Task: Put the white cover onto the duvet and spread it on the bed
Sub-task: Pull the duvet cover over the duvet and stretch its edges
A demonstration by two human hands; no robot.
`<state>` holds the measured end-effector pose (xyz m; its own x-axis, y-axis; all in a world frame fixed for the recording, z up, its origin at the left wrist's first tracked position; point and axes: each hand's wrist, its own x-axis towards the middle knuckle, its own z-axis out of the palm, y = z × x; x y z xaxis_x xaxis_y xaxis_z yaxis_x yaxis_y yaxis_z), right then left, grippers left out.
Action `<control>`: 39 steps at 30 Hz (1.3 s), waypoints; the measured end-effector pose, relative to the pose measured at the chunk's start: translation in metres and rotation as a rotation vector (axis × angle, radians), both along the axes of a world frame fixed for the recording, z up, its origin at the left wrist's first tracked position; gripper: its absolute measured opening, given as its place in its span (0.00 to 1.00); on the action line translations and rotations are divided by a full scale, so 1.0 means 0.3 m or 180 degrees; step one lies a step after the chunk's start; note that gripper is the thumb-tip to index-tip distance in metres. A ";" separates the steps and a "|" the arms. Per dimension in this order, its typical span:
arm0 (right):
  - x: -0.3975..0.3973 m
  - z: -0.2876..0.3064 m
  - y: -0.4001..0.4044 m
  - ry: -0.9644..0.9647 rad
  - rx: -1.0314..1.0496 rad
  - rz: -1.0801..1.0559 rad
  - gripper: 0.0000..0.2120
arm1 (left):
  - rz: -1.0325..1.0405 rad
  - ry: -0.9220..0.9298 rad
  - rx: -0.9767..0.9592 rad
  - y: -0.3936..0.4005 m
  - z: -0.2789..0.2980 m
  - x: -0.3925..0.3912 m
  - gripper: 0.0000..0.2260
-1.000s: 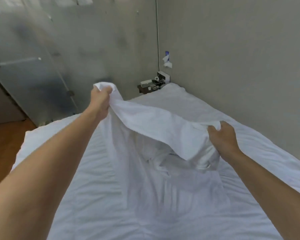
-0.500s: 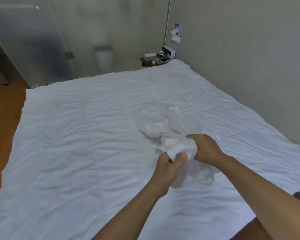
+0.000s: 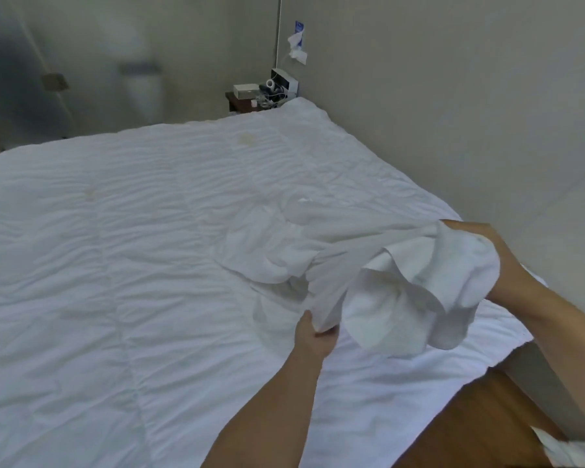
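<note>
Since half a second ago, the bunched white cover (image 3: 379, 265) is being drawn apart and lifted toward the right, where before it was being held in one tight wad between two hands close together. At its lower left edge, a fold is being pinched by the left hand (image 3: 313, 334), thumb up against the cloth. Further right, the cover is being carried over the right hand (image 3: 487, 244), which is mostly hidden inside the fabric, so whether its fingers are clamped on the cloth cannot be told. The rest of the cover is trailing onto the duvet (image 3: 132, 265), which is lying flat and wrinkled across the bed. By the look of it, the opening or a corner is being searched for; the duvet is not yet inside. Next, the cover probably needs shaking out until its open side is found. Beyond the far edge a small cluttered bedside table (image 3: 250, 96) is standing against the grey wall (image 3: 453, 96), and wooden floor (image 3: 487, 417) is showing at lower right.
</note>
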<state>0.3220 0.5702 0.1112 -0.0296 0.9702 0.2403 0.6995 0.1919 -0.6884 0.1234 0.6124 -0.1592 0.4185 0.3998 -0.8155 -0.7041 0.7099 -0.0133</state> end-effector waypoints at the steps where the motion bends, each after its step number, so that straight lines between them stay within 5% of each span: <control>1: 0.032 0.007 0.009 -0.0022 0.0065 -0.0196 0.23 | -0.0008 0.0542 0.0108 0.054 -0.039 0.000 0.19; 4: 0.182 -0.046 0.066 -0.1056 0.0093 -0.0330 0.14 | -0.0275 0.1466 0.0311 0.324 0.013 -0.125 0.15; 7: 0.298 -0.119 0.147 -0.1376 -0.0360 -0.0590 0.33 | -0.0604 0.2728 0.1530 0.740 0.379 -0.215 0.13; 9: 0.304 -0.116 0.238 -0.1490 -0.0165 -0.0941 0.18 | -0.0213 0.3181 0.2335 1.008 0.752 -0.177 0.15; 10: 0.294 -0.106 0.284 -0.1361 -0.0122 -0.1112 0.14 | 0.0051 0.3267 0.2812 1.101 0.957 -0.139 0.15; 12: 0.273 -0.057 0.372 -0.1294 0.0220 -0.1170 0.29 | 0.0628 0.3108 0.3843 1.199 1.347 -0.054 0.12; 14: 0.247 0.006 0.452 -0.1288 0.0569 -0.1213 0.33 | 0.1020 0.2701 0.4620 1.205 1.627 -0.035 0.06; 17: 0.210 0.058 0.538 -0.0853 0.0549 -0.1371 0.27 | 0.1081 0.2875 0.4784 1.143 1.804 -0.121 0.12; 22: 0.165 -0.022 0.563 -0.0232 0.0205 -0.1505 0.13 | 0.0913 0.3658 0.3814 1.005 1.541 -0.386 0.09; 25: 0.109 -0.125 0.520 -0.0296 -0.0360 -0.1156 0.04 | 0.0905 0.3792 0.2820 0.906 1.234 -0.610 0.17; 29: -0.005 -0.272 0.401 -0.0925 -0.1689 -0.0499 0.14 | 0.0328 0.3743 0.1553 0.668 0.782 -0.842 0.21; 33: -0.172 -0.389 0.216 -0.1096 -0.2109 -0.0272 0.19 | 0.0417 0.3312 0.0382 0.326 0.406 -1.037 0.22; 39: -0.410 -0.486 -0.092 -0.0687 -0.2413 -0.0967 0.33 | -0.0570 0.2933 0.0627 -0.055 0.136 -1.245 0.27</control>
<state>0.1991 0.5424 -0.0345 0.2881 0.8399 -0.4601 0.7771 -0.4858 -0.4002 -0.2502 0.5958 -0.1182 -0.2855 0.5573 -0.7797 -0.2590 0.7384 0.6227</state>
